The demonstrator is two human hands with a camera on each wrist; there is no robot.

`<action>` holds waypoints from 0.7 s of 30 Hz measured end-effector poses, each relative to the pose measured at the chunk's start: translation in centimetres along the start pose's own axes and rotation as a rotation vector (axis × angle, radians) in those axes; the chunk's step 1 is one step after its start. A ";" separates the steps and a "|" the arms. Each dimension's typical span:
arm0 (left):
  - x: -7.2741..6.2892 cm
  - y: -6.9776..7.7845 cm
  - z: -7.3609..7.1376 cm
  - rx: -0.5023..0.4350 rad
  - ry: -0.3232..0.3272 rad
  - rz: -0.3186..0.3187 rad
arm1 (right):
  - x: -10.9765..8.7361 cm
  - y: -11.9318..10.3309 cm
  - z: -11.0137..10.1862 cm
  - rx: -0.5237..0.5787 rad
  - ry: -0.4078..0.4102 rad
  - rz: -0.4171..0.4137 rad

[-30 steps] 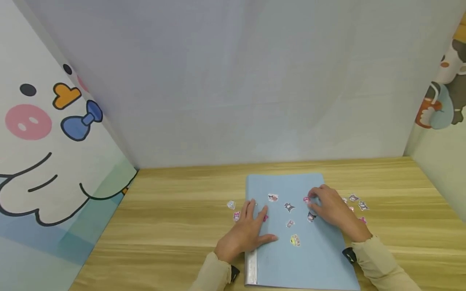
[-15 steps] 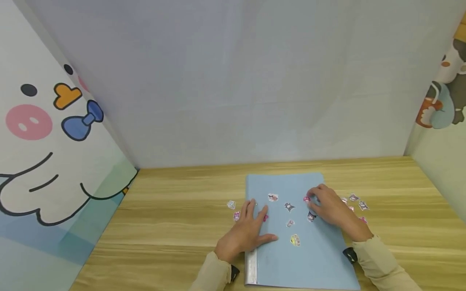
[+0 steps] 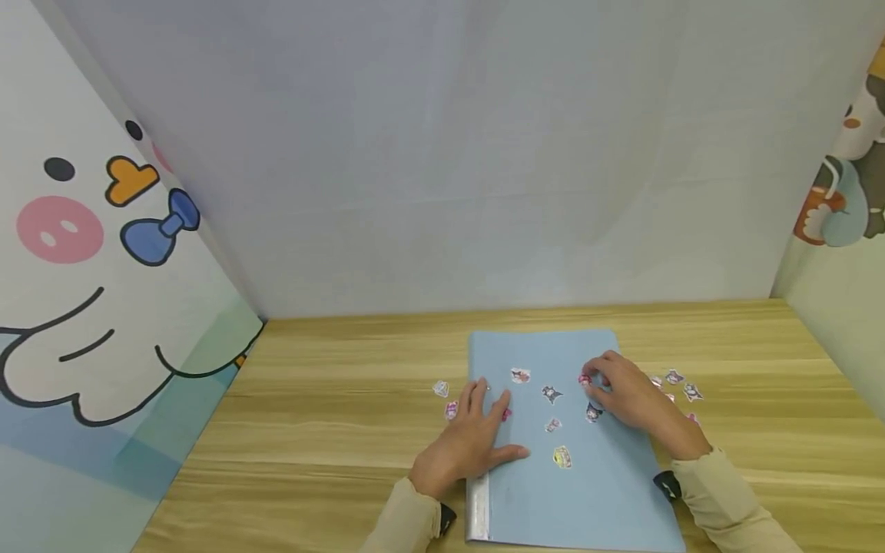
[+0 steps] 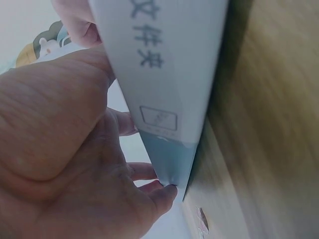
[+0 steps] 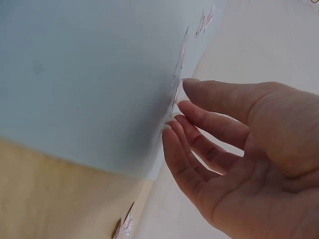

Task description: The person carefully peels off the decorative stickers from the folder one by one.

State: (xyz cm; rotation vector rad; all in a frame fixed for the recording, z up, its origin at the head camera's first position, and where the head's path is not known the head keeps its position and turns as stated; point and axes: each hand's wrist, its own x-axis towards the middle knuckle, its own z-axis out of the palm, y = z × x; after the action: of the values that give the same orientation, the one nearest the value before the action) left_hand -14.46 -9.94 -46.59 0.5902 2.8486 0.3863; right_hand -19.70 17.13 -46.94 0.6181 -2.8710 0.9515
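Observation:
A light blue file folder [image 3: 574, 507] lies on the table, its labelled spine [image 4: 159, 114] at the left. My left hand [image 3: 465, 444] rests on the folder's left side, fingers spread; some fingertips reach over the spine edge in the left wrist view. Beneath its index finger a small pink sticker [image 3: 507, 415] shows in part. Near the folder's upper right, my right hand [image 3: 625, 390] has its thumb and bent fingers at a pink cartoon sticker [image 3: 585, 381], fingertips right at the folder's surface. Just below that is a dark cartoon sticker [image 3: 594, 413].
Several more stickers dot the cover, among them a yellow one [image 3: 562, 458] and a grey one [image 3: 551, 395]. Loose stickers lie on the wooden table [image 3: 332, 430] on both sides, such as a whitish one [image 3: 440, 389] at left and a dark one [image 3: 693, 392] at right.
Both hands keep their places on the folder, with the right fingers still at the pink sticker. The whole head view has shifted very slightly.

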 end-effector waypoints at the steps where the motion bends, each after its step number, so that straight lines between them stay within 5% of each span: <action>1: 0.0 0.0 0.0 0.000 0.001 0.000 | 0.0 0.0 0.0 -0.002 -0.001 -0.004; 21: 0.0 0.0 0.0 0.004 -0.009 -0.003 | 0.8 0.1 -0.1 0.038 0.001 -0.031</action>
State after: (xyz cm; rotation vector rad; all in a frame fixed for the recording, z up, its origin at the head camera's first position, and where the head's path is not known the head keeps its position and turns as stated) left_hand -14.43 -9.94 -46.59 0.5861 2.8416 0.3766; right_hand -20.45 17.02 -46.80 0.6636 -2.8395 1.0045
